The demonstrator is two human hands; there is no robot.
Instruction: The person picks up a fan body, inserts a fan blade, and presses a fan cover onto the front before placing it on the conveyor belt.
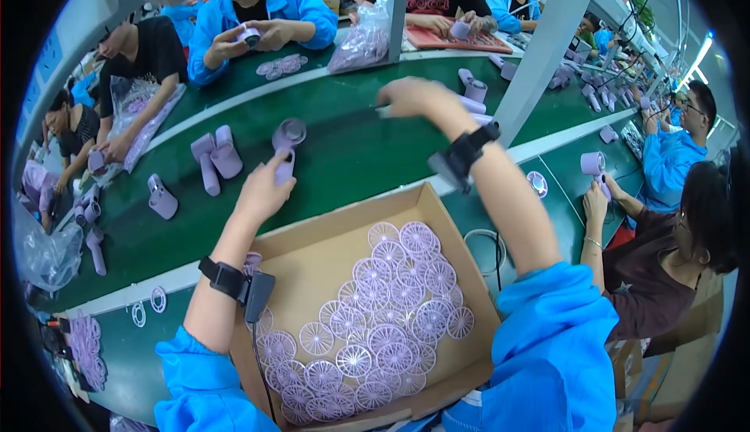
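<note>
My left hand (264,188) is closed on the handle of a lilac handheld fan body (291,133). The fan body's round, hollow head points away from me over the green belt (344,147). Farther right, my right hand (418,98) is stretched out above the belt, smeared by motion. Whether anything is between its fingers I cannot make out. Close to its right lie more lilac fan bodies (473,88). Between my forearms stands an open cardboard box (312,264), holding many round, spoked lilac grilles (391,346) in a loose pile.
Several lilac fan bodies (217,155) rest on the belt to my left. Rings (158,299) lie on the near ledge. A grey metal post (539,57) rises beyond my right hand. Co-workers sit across the belt and at my right, one holding a fan (594,165).
</note>
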